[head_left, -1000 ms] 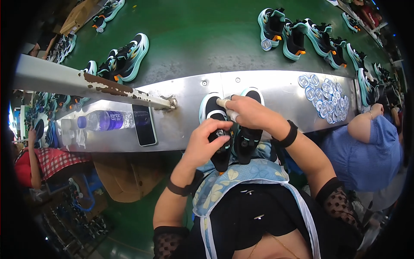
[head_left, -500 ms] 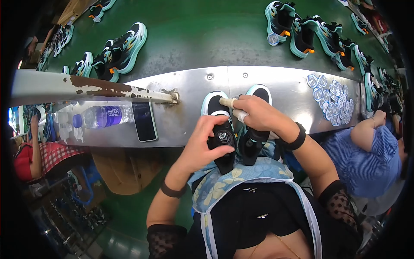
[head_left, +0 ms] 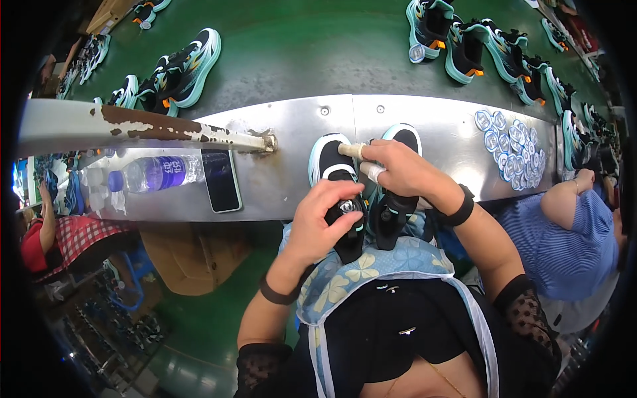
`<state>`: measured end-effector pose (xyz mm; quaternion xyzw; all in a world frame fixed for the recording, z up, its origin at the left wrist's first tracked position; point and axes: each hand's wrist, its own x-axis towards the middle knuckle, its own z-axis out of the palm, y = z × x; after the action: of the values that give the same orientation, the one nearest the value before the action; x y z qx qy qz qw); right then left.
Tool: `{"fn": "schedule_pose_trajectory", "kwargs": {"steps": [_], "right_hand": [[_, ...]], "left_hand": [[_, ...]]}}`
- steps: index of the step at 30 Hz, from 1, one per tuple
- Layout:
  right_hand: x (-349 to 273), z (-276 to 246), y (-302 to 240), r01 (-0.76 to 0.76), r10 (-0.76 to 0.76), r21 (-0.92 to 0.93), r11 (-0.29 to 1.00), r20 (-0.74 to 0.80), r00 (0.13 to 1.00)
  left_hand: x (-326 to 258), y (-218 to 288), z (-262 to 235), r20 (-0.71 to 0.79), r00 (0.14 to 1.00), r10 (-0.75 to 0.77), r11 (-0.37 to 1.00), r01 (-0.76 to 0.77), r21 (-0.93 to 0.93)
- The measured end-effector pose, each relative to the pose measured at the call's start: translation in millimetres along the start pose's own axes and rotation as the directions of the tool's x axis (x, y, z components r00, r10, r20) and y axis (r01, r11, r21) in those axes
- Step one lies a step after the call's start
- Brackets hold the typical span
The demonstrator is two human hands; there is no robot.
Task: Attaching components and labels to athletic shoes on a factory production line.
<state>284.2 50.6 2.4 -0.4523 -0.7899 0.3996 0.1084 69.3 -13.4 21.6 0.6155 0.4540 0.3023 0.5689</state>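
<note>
Head view: we look down on a pair of black sneakers with pale turquoise soles standing side by side at the near edge of a steel bench (head_left: pixel 424 126), toes pointing away from us. Our left hand (head_left: pixel 322 222) is curled over the heel part of the left sneaker (head_left: pixel 330 159), thumb and fingers closed around a small round dial on it. Our right hand (head_left: pixel 398 174) lies across the right sneaker (head_left: pixel 393 212), fingers bent and gripping its upper; two fingertips wear pale tape and reach over toward the left sneaker's toe. Both wrists carry dark bands.

On the bench to the left we see a clear plastic bottle (head_left: pixel 156 176) lying on its side, with a purple label wrapped round its middle and a purple cap pointing left. Just beside it lies a dark phone (head_left: pixel 221 180), a flat rectangle, screen up. At the right end of the bench a heap of small round clear discs (head_left: pixel 514 149) with blue markings is spread out. A rusty white bar (head_left: pixel 133 126) crosses the bench's left part.

Beyond the bench runs a green belt (head_left: pixel 298 46) carrying more turquoise-and-black sneakers (head_left: pixel 186 66) in pairs. A brown cardboard box (head_left: pixel 182 255) sits on the floor under the bench. To the right, a person in a blue striped shirt (head_left: pixel 564 245) is bent over; at the left edge, a person in red plaid (head_left: pixel 50 242).
</note>
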Motion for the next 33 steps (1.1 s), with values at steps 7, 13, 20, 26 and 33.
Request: {"fn": "schedule_pose_trajectory", "kwargs": {"steps": [7, 13, 20, 26, 33], "right_hand": [[4, 2, -1, -0.03, 0.029, 0.082, 0.996, 0.014, 0.999], [3, 2, -1, -0.003, 0.002, 0.079, 0.997, 0.01, 1.0], [5, 4, -3, 0.004, -0.007, 0.088, 0.996, 0.033, 0.999], [5, 4, -1, -0.012, 0.011, 0.061, 0.998, 0.024, 1.0], [6, 1, -1, -0.035, 0.033, 0.088, 0.996, 0.016, 0.999]], "left_hand": [[1, 0, -14, -0.013, 0.999, 0.037, 0.999, -0.037, -0.007], [-11, -7, 2, -0.262, 0.963, -0.06, 0.98, 0.106, 0.166], [16, -19, -46, 0.414, 0.904, 0.105, 0.993, -0.12, 0.01], [-17, -3, -5, -0.102, 0.994, -0.037, 0.993, 0.049, 0.108], [-6, -14, -3, -0.171, 0.979, 0.109, 0.976, -0.073, 0.204]]}}
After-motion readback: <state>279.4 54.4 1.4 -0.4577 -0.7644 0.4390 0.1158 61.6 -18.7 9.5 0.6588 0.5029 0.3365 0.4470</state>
